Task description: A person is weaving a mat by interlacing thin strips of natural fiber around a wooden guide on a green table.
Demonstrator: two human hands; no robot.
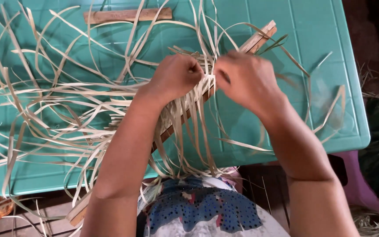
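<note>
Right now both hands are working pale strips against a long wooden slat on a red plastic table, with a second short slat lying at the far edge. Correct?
One thing is off: the table is teal, not red. The head view shows the left hand and right hand pinching the pale strips against the long wooden slat, and the short slat lies at the far edge.

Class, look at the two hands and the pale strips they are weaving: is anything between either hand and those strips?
Nothing visible. The left hand and right hand already pinch the woven strips directly, above the long wooden slat on the teal table.
</note>
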